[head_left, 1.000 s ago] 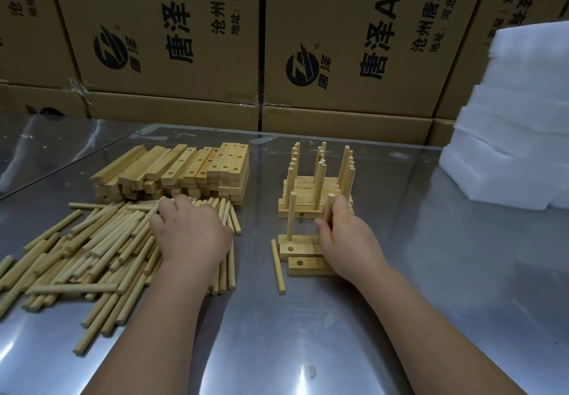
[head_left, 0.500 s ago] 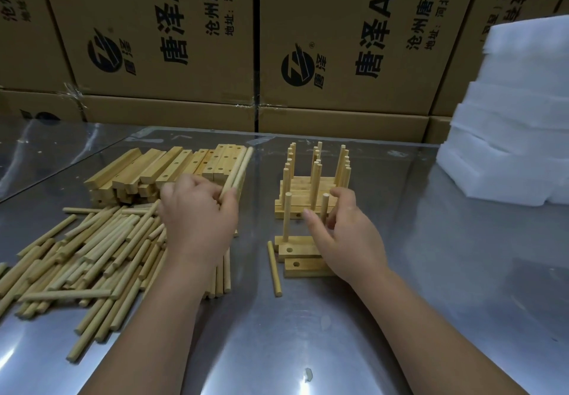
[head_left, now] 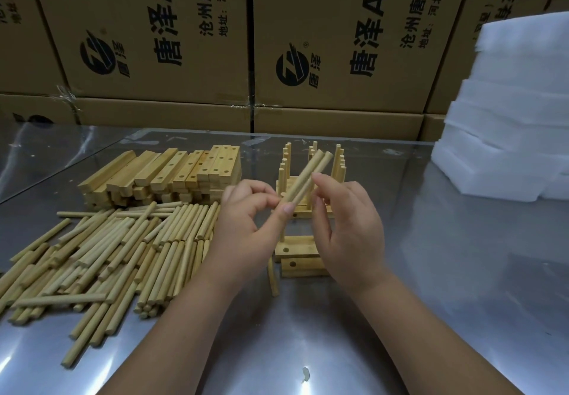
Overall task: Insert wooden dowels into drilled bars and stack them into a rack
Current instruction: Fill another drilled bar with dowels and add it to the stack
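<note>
- Head view, far left: loose dowels (head_left: pixel 107 256) lie in a flat heap on the steel table (head_left: pixel 431 271). Most have their long axes running from near-left to far-right, and a few lie crosswise.
- Behind the heap is a low stack of drilled bars (head_left: pixel 172 173). They sit side by side with their lengths running away from the camera and the holes in their top faces facing up.
- Left hand (head_left: pixel 246 234) is raised over the table, its thumb and forefinger clamped on the lower ends of two dowels (head_left: pixel 308 176).
- These two lie side by side in the air, slanting up and to the right, with their free ends in front of the rack.
- Rack (head_left: pixel 338 163) stands behind the hands. It is made of stacked bars with rows of pegs pointing straight up.
- Right hand (head_left: pixel 348 234) is beside the pair with its fingers loosely curved and apart, clamped on nothing. The forefinger tip is at the pair's right edge and the thumb is clear below. Whether the tip touches, I cannot tell.
- Under the hands, two bars (head_left: pixel 300 267) lie crosswise, the rear one holding an upright peg.
- One dowel (head_left: pixel 272 277) lies just to their left, pointing away from the camera.
- White foam slabs (head_left: pixel 508 117) are stacked at the far right.
- Cartons (head_left: pixel 154 40) behind the table have a round black logo and the writing "唐泽", "AH", "沧州唐泽" and "地址:河北", all printed sideways.
</note>
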